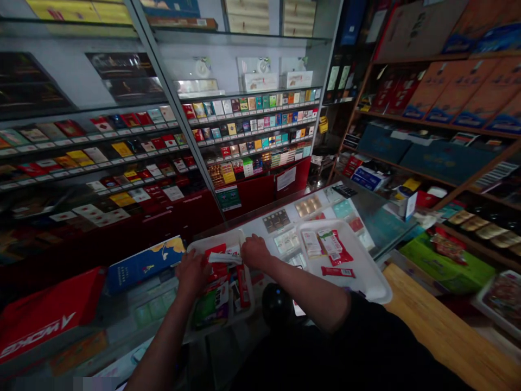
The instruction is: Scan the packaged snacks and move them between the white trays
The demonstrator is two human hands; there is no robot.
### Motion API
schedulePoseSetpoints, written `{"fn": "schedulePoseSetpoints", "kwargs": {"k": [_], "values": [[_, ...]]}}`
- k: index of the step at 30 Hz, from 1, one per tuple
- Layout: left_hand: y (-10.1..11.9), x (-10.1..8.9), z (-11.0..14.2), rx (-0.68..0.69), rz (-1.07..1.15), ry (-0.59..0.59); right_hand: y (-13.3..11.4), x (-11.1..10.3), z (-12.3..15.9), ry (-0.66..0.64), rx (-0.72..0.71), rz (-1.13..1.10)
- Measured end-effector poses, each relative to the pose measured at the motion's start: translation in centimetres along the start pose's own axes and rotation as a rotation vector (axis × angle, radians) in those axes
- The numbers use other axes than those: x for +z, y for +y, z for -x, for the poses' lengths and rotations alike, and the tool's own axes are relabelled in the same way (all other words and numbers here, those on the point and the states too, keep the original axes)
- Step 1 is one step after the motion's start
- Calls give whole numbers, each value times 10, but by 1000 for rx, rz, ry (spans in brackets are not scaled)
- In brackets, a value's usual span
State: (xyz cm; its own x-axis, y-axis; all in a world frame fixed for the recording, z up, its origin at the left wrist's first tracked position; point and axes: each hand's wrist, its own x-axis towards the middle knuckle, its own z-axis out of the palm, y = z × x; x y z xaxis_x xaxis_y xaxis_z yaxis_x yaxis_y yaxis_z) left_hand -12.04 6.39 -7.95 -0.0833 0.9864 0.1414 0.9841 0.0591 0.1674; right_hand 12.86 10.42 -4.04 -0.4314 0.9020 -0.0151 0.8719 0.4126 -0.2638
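Packet (223, 258) pinched in R hand (255, 252); L hand (192, 274) curled at tray (212, 243) rim; labels (210, 307) illegible

A tobacco shop: a tall glass display cabinet (175, 70) holds rows of priced cigarette packs (252, 119), with brown wooden shelves (407, 122) of cartons beside it.

The white plastic trays (368, 277) are smooth and glossy. The packets (336, 252) in them are shiny red film. The glass bench top (366, 214) is reflective. The wooden plank (443, 326) is smooth, varnished. The wooden shelf (431, 122) is satin brown; the cartons (459, 89) on it, matt card.
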Motion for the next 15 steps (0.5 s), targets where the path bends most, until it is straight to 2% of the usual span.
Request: {"fn": "schedulePoseSetpoints", "kwargs": {"k": [2,6,10,15], "values": [[13,-1,1,16,-17,27,11,-6,10,33,-9,-21],[46,-5,4,141,40,68,45,-16,36,92,9,-89],[87,-10,8,224,98,108,94,-22,72,197,136,-161],[144,-12,11,338,198,87,158,-32,124,239,241,-148]]}}
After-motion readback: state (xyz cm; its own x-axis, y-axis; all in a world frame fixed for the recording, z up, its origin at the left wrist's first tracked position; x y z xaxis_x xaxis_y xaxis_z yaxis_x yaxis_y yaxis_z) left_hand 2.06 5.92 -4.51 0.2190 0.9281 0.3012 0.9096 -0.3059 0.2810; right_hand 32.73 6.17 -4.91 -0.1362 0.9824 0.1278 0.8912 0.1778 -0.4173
